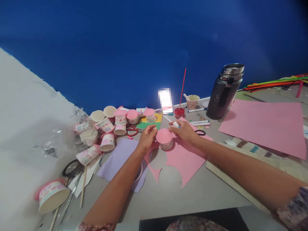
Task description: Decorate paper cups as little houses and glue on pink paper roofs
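A small paper cup [166, 144] with drawn decorations stands upside down on pink paper, a round pink paper disc [164, 136] on top of it. Just left of the disc is my left hand [147, 138], its fingers loosely bent and holding nothing I can see. On the other side, my right hand [184, 131] is closed around a small white tube or bottle [176, 125], partly hidden by the fingers. Beneath the cup lies the pink sheet [186, 157] with round holes cut from it. Dark-handled scissors [200, 132] show beside my right wrist.
Several decorated cups [107, 142] crowd the left side near lilac paper [115, 157]. A black flask [225, 91], a red paint jar [179, 112] and markers [200, 123] stand or lie along the back. Another pink sheet [264, 125] covers the right.
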A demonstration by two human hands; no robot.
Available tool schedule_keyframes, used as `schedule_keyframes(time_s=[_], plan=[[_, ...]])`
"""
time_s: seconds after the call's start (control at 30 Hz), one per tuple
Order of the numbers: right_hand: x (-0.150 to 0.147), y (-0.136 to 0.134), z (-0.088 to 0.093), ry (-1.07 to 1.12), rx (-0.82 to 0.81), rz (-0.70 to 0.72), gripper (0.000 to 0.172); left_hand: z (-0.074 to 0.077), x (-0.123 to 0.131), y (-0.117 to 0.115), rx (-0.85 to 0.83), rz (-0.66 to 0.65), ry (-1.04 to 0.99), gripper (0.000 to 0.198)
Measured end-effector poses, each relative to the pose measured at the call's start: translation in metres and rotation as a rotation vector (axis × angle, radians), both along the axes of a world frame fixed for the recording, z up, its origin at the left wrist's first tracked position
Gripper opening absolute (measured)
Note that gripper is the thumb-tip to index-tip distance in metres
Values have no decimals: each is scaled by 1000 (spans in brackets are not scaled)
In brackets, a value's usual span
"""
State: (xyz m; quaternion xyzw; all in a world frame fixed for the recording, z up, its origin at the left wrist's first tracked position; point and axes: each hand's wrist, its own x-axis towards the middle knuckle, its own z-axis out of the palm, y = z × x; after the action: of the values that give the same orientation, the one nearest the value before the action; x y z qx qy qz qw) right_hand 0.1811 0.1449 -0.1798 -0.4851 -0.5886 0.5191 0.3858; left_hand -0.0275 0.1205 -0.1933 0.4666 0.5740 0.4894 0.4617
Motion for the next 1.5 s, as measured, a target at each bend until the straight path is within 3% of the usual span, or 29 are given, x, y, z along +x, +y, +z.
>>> schedule_keyframes(time_s=[0.2,0.33,0.43,0.57,0.7,0.87,1.07,1.2,1.3,1.5], plan=[[-2,1,-2,8,-13,-4,32,-7,5,7,13,12,6,47],[5,7,-5,62,-3,-70,34,1,-6,3,-10,-19,-9,60],[12,9,-7,97,2,-98,34,11,-19,-6,-1,-207,9,89],[20,3,-9,99,1,-81,36,15,-26,-16,55,-514,218,125],[23,-3,-7,70,0,-66,38,8,-14,-20,85,-499,271,131],[24,-4,-5,42,8,-62,37,4,0,-21,114,-347,238,121],[26,-1,-9,-10,68,-65,34,19,-13,-14,105,-121,-232,97],[26,-2,-8,-96,118,-51,34,32,-29,-12,146,-119,-291,79],[26,-5,-10,-190,165,-22,36,34,-37,-11,122,-126,-325,70],[22,-12,-22,-387,311,48,39,31,-34,-14,64,-146,-428,71]])
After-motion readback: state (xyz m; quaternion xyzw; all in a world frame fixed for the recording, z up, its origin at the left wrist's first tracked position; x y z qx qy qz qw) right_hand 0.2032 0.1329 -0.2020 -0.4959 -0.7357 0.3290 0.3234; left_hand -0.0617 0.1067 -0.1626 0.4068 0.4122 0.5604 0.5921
